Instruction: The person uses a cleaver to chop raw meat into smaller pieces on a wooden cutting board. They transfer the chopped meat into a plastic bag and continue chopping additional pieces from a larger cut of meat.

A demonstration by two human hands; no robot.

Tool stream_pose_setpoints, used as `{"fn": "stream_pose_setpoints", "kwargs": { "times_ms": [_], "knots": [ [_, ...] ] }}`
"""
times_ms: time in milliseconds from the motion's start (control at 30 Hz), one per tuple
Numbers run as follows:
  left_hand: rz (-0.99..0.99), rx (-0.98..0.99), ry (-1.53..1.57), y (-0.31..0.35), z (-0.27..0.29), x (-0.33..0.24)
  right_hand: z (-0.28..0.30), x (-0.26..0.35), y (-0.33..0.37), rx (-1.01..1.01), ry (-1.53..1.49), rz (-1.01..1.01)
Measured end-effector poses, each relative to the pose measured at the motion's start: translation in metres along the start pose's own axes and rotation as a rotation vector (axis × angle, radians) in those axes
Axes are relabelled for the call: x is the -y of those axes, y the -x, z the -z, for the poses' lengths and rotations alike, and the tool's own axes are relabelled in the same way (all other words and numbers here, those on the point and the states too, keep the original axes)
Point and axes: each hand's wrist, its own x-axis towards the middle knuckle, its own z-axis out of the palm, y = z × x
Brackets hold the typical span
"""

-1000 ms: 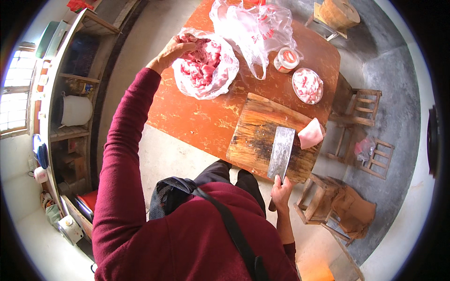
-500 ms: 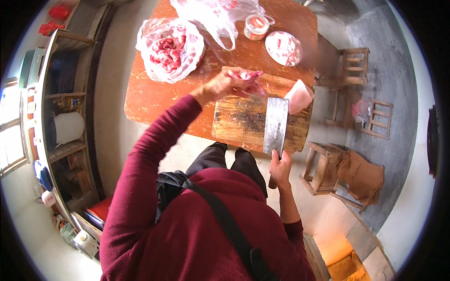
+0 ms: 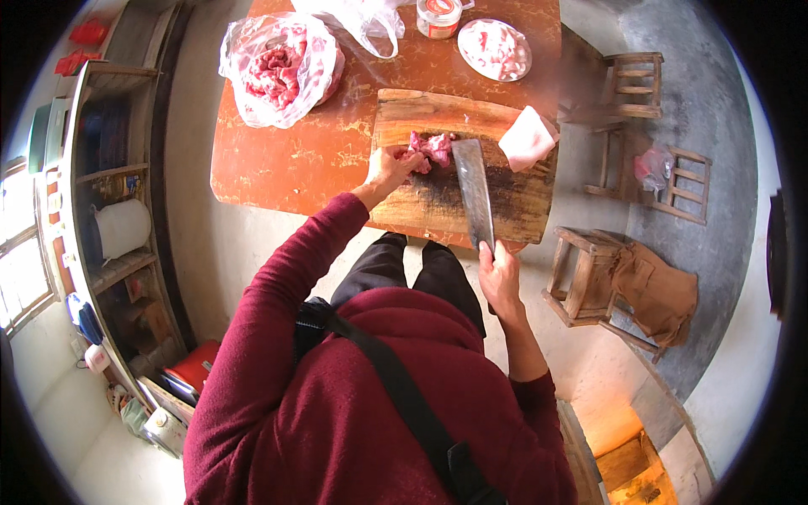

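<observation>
Your left hand (image 3: 389,171) is on the cutting board (image 3: 404,202), its fingers bent and closed on the left end of a piece of red meat (image 3: 433,149); the thumb's exact place you cannot tell from here. The meat lies on the left-middle part of the board, toward its far side. Your right hand (image 3: 500,273) is wrapped around the handle of a broad cleaver (image 3: 474,189), just off the board's near edge. The blade points away from you, tilted so its face shows narrow, with its far end just beside the right end of the meat; whether the two touch, you cannot tell.

On the far right of the board you have a pale, folded slab (image 3: 528,140), apart from the blade. The board sits at the near right of a reddish-brown table (image 3: 286,168). At the table's far left stands an open clear plastic bag (image 3: 295,111) with more red meat (image 3: 276,77) inside. To the right of it lie a whitish plastic bag (image 3: 370,25), then a jar (image 3: 438,20), then a bowl (image 3: 508,77) of pale pieces (image 3: 495,49). To your right, off the table, a wooden stool (image 3: 583,286) stands beside a brown cloth (image 3: 656,290). Along your left runs a shelf unit (image 3: 118,172).
</observation>
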Motion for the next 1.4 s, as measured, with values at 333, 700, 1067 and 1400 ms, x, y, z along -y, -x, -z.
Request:
{"fn": "stream_pose_setpoints", "kwargs": {
  "times_ms": [333,700,1067,1400],
  "knots": [
    [-0.035,-0.159,-0.101,-0.007,-0.010,0.019,-0.017,0.022,-0.042,0.256,0.262,0.076],
    [-0.263,-0.333,-0.378,-0.021,-0.007,0.031,-0.051,0.053,-0.094,0.333,0.316,0.109],
    [-0.181,-0.241,-0.438,-0.039,0.021,0.036,-0.031,0.046,-0.104,0.371,0.242,0.090],
    [-0.224,-0.258,-0.427,-0.040,0.031,0.024,-0.052,0.049,-0.108,0.362,0.275,0.178]
  ]
}}
